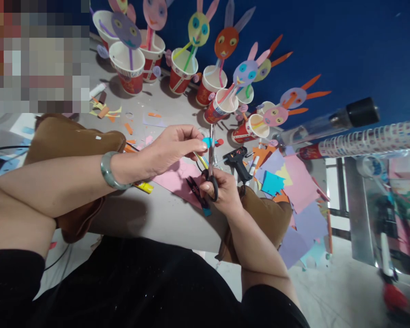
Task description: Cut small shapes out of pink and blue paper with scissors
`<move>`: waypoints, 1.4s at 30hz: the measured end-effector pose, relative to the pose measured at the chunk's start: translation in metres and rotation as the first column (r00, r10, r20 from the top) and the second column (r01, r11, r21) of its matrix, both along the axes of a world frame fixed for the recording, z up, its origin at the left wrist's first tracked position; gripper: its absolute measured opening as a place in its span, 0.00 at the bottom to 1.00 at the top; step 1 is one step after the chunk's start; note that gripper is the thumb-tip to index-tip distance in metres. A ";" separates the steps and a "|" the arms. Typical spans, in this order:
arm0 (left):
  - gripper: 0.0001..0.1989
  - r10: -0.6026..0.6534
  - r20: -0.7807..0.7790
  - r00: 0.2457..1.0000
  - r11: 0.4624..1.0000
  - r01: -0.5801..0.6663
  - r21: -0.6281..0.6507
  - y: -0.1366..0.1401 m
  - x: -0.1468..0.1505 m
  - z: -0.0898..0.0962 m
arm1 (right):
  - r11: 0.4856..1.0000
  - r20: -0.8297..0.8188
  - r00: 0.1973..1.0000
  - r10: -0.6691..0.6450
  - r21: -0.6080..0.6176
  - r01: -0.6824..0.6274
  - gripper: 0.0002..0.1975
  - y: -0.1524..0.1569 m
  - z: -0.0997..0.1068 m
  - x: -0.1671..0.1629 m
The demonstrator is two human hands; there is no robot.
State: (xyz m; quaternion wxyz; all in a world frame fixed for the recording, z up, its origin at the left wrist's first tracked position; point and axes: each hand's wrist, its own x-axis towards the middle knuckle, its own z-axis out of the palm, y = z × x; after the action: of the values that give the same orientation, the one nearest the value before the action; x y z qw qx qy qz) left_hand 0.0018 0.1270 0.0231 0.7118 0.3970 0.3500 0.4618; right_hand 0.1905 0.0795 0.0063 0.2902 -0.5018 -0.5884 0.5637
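Between the thumb and fingers of my left hand (177, 145) is a small piece of blue paper (207, 142). My right hand (223, 190) grips a pair of scissors (211, 157) by its black handles, blades pointing up and away from me. The blades are right at the blue paper; whether they touch it I cannot tell. Below my hands a second, black pair of scissors (195, 190) lies on a pink paper sheet (171, 177). A black glue gun (239, 163) lies just to the right of my right hand.
Red-and-white paper cups (131, 82) with paper rabbit heads (198, 29) stand along the blue wall. Brown cushions (75, 136) lie under both forearms. Coloured paper sheets (302, 182) pile at right, beside long stacks of cups (362, 139). Paper scraps (105, 110) litter the table.
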 end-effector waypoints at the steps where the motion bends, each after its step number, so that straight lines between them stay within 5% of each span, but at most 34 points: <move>1: 0.05 -0.001 -0.006 1.000 1.000 0.001 -0.002 0.000 0.000 0.000 | 1.000 -0.001 1.000 -0.001 -0.001 0.001 0.32 0.000 0.000 0.000; 42: 0.07 0.013 -0.054 0.998 1.000 -0.014 -0.018 0.000 -0.001 0.005 | 1.000 -0.001 1.000 -0.018 -0.005 0.018 0.30 -0.003 -0.002 0.000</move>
State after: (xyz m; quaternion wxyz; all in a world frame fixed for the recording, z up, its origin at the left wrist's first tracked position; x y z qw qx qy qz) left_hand 0.0012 0.1272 0.0282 0.7025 0.4004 0.3759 0.4527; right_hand 0.1908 0.0766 0.0040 0.2945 -0.5075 -0.5821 0.5630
